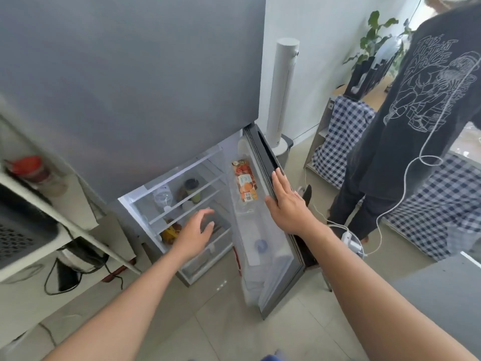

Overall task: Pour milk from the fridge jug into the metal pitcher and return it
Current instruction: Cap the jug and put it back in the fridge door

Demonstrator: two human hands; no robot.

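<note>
The grey fridge (130,87) stands ahead with its lower door (265,157) swung open to the right. A white milk jug with a blue cap (261,245) sits low in the door shelf. My right hand (287,204) rests flat against the door's outer edge, fingers straight. My left hand (196,229) hovers empty in front of the lower shelves (187,196), fingers spread. No metal pitcher is in view.
An orange carton (244,182) stands in the upper door rack. Bottles and a dark-lidded jar (192,188) sit on the shelves. A white shelf unit (33,230) is at left, a tower fan (282,95) behind the door. Another person (406,126) stands right, cable trailing.
</note>
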